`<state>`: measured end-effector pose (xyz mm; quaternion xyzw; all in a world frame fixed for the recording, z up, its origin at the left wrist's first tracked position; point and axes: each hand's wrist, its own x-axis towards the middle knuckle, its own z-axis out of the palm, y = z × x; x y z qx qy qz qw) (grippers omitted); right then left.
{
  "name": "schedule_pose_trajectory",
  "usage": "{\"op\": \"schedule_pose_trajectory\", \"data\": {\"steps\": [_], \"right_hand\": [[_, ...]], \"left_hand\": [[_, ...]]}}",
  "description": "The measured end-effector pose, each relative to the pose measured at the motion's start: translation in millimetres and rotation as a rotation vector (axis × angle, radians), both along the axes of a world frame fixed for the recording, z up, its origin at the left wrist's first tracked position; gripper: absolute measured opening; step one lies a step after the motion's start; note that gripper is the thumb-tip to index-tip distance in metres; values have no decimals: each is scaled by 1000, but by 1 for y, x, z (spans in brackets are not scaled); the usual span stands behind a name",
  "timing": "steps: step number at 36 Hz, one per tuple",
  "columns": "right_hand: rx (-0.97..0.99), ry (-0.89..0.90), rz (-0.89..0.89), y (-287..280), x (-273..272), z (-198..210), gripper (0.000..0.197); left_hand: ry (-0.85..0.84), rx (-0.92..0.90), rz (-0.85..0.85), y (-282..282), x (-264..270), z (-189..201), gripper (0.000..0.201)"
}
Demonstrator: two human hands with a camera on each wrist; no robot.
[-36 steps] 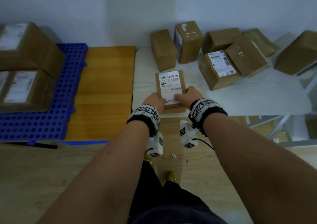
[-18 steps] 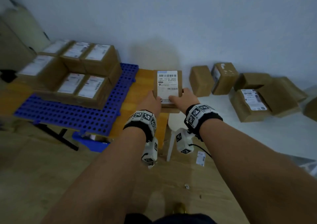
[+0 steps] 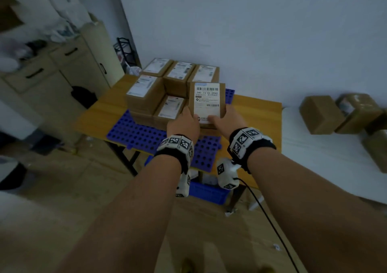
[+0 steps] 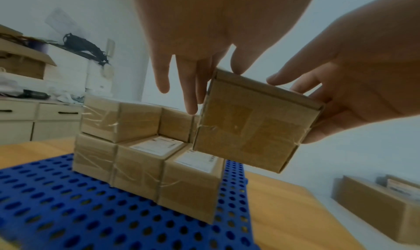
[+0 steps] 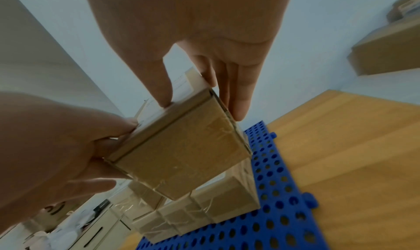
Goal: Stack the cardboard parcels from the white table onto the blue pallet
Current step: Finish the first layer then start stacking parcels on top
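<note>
A cardboard parcel with a white barcode label on top is held in the air between both hands. My left hand grips its left side and my right hand its right side, thumbs on the label. The parcel hangs just above the front right corner of the stacked parcels on the blue pallet, over a lower parcel. Several more parcels lie on the white table at the right. From the right wrist, the parcel's taped end shows.
The pallet lies on a wooden table with black legs. A blue bin sits under it. Beige cabinets stand at the left, and a black rack stands by the wall. A black cable trails from my right wrist.
Both hands lifted the parcel off the white table and carried it left to the pallet. The view swung left with them, and the parcel now hangs over the stack's front right corner.
</note>
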<state>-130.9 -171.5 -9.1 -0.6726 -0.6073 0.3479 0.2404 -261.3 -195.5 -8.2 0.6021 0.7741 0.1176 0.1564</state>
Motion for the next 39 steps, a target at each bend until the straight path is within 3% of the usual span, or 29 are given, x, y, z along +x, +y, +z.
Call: {"op": "schedule_pose_trajectory", "data": {"steps": [3,7,12,17,20,29,34,39], "right_hand": [[-11,-21,2,2,-29,-1,66],[-33,-8,-5,9,-54,-5,60],[-53,-16,14,29,-73,-11,52],[-88,-23,24,60,-87,-17,59],[-108,-32,36,79,-94,-25,61],[-167,-53,41,108,-122,-39,61],[-203,-72,-20,119,-134,-40,66],[-235,-37,-87,121,-143,-39,65]], "left_hand": [[25,-7,-16,4,-32,-1,52],[-39,-36,2,15,-57,-4,51],[-60,-34,32,35,-74,-10,49],[-16,-50,53,65,-84,-16,47],[21,-38,48,81,-92,-22,36],[72,-98,-52,117,-121,-36,35],[131,49,-120,135,-140,-28,30],[229,69,-179,153,-169,-23,40]]}}
